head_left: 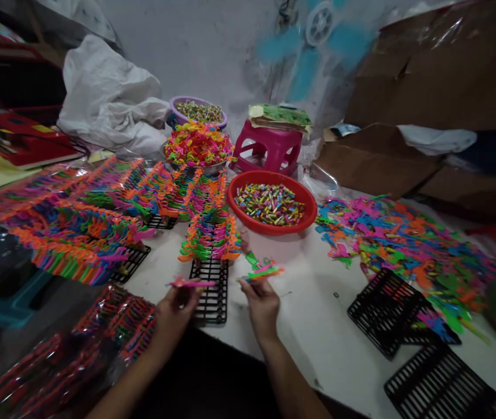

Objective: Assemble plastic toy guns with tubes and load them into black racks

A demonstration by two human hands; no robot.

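My left hand (pixel 177 317) is closed on a thin pink plastic piece (pixel 195 283), over the near part of a black plastic grid rack (pixel 211 297). My right hand (pixel 263 305) pinches several small coloured plastic pieces (pixel 265 271), pink, green, blue and orange, just right of that rack. Their exact kind is blurred. Rows of similar orange, green, pink and blue pieces (pixel 210 235) stand upright on the rack's far part, while the near bars are bare.
Filled racks (pixel 77 233) crowd the left. Beyond are a red basin (pixel 274 227) of small shiny pieces and a heaped bowl (pixel 199 144). Loose coloured pieces (pixel 404 238) and black racks (pixel 387 314) lie right. Behind stand a pink stool (pixel 267 145) and a fan (pixel 317 26).
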